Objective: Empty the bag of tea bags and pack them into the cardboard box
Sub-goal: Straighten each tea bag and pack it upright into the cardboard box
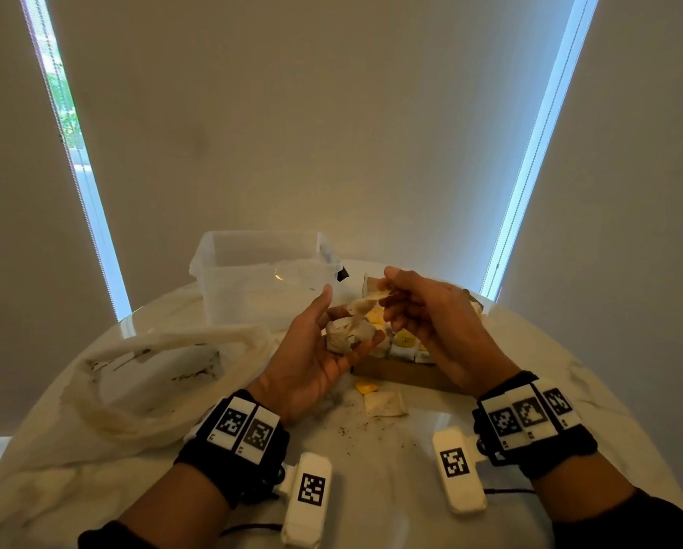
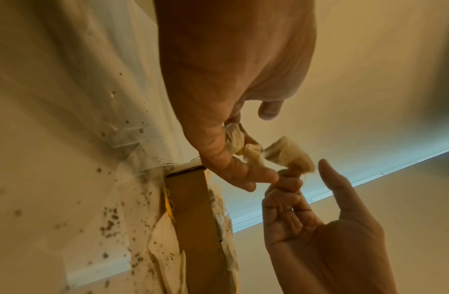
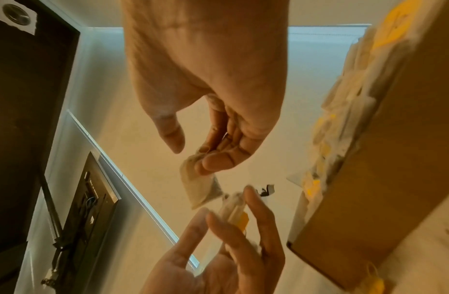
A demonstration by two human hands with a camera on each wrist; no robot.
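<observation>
A clump of tea bags (image 1: 349, 334) is cupped in the left hand (image 1: 316, 350), fingers curled under it. One bag (image 1: 367, 301) is pinched at its far end by the right hand (image 1: 419, 307), its long axis running up and right from the clump. The box (image 1: 405, 374), cardboard and part filled, lies just below and right, nearer the right hand. The bags are soft, crumpled paper. The limp bag (image 1: 149, 374) lies left.

Cardboard box (image 1: 401, 375) — open, packed with yellow-tagged tea bags (image 1: 405, 342) (upright, apparently) — beside the limp, flattened bag (image 1: 149, 374).
</observation>
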